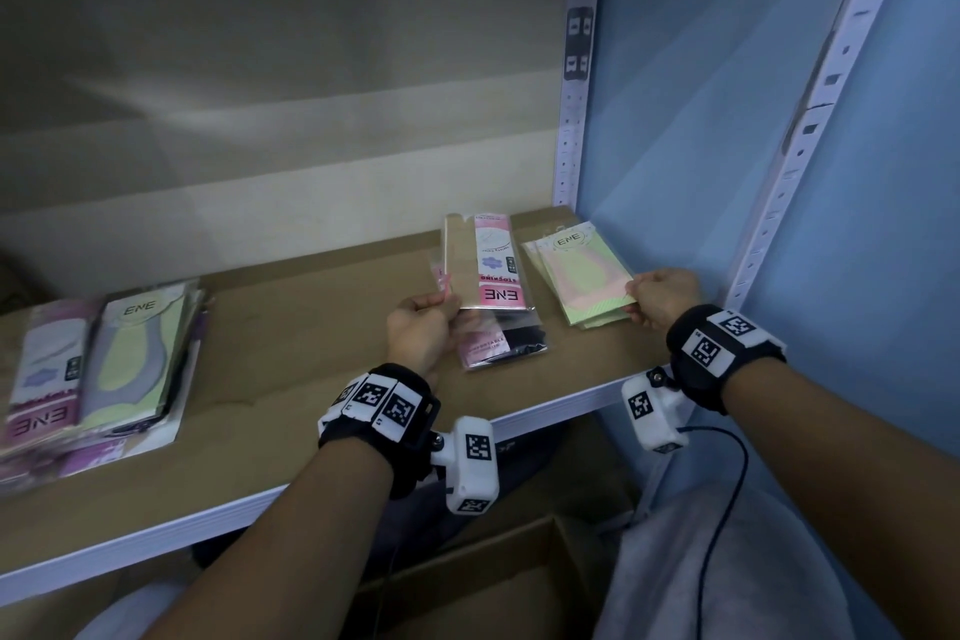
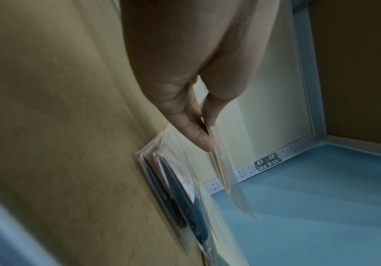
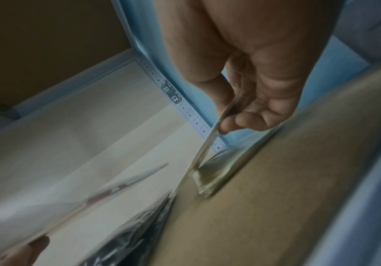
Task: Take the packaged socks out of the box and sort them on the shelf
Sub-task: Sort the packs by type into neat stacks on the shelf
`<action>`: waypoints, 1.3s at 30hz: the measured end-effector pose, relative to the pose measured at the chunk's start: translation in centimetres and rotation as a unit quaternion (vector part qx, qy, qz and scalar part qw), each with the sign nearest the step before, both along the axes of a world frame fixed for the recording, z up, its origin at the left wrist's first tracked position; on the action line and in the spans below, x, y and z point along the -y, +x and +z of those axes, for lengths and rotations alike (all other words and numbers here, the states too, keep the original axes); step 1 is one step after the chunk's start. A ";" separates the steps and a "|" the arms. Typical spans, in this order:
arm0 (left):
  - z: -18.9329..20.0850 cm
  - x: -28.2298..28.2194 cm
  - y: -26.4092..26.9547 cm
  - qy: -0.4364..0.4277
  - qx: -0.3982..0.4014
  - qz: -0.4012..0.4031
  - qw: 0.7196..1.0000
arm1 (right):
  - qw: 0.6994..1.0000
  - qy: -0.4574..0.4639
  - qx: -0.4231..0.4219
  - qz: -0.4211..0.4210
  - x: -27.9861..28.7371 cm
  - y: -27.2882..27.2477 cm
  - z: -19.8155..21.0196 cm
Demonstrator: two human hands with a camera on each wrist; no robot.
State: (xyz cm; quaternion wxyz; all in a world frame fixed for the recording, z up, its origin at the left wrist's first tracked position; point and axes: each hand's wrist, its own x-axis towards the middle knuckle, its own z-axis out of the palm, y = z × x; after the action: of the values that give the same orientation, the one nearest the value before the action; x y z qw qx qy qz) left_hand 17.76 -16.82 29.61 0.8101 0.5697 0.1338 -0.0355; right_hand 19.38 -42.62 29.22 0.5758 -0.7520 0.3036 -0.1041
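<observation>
Across the lower half of our head view runs the shelf (image 1: 311, 327), a brown board with a white front edge, set between white slotted posts (image 1: 574, 120) and a blue side wall (image 1: 701, 120). Below its edge we see part of the cardboard box (image 1: 493, 582), whose inside we cannot make out. On the left end of the shelf lies a big pile of sock packs (image 1: 98, 369), pink and grey-green ones overlapping. Toward the right end, well apart from that pile, lie two smaller groups. One is a dark pack (image 1: 511, 346) lying flat on the board; over it we hold a pink pack (image 1: 488, 265) with our left hand (image 1: 421, 327), thumb and fingers pinching its near left corner so that it tilts up off the shelf. Our left wrist view shows the same pinch on the clear wrapper (image 2: 210, 136), with the dark pack (image 2: 180, 198) lying on the board below it. Just beside these, near the right post, sits a small stack of green packs (image 1: 582, 276). Our right hand (image 1: 662, 299) pinches the near right corner of the top green pack, lifted a little above the rest. From our right wrist we see the fingers (image 3: 248, 120) closed on the thin wrapper edge (image 3: 210, 142), the stack (image 3: 217, 172) resting on the shelf beneath.
</observation>
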 end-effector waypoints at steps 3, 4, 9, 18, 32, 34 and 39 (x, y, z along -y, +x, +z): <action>-0.2 0.0 0.4 -0.005 -0.004 0.003 1.000 | 0.999 -0.042 -0.009 0.005 0.2 0.5 -0.4; -0.3 0.0 0.6 -0.006 -0.004 0.002 1.000 | 0.998 -0.066 -0.016 0.006 0.3 0.5 -0.5; -0.5 -0.1 0.8 -0.010 -0.002 -0.003 1.000 | 0.988 -0.150 -0.026 0.005 0.6 0.6 -0.6; -0.1 -0.5 0.1 -0.011 0.009 -0.001 1.000 | 0.977 -0.197 -0.082 0.013 -0.2 -0.3 0.4; 1.8 0.2 -2.2 -0.043 0.027 -0.020 0.998 | 0.985 0.017 0.078 0.155 -9.6 -3.4 2.6; 1.9 0.2 -2.5 -0.040 0.029 -0.027 0.998 | 0.980 0.084 0.087 0.161 -10.6 -3.8 2.8; 2.1 -0.5 -3.0 -0.016 0.033 -0.069 0.997 | 0.967 0.177 0.101 0.155 -11.0 -4.5 3.3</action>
State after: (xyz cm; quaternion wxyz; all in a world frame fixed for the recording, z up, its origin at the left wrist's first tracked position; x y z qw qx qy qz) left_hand 14.75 -16.27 31.70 0.8185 0.5657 0.0665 -0.0748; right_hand 14.87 -31.61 32.52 0.7365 -0.6616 0.1374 -0.0331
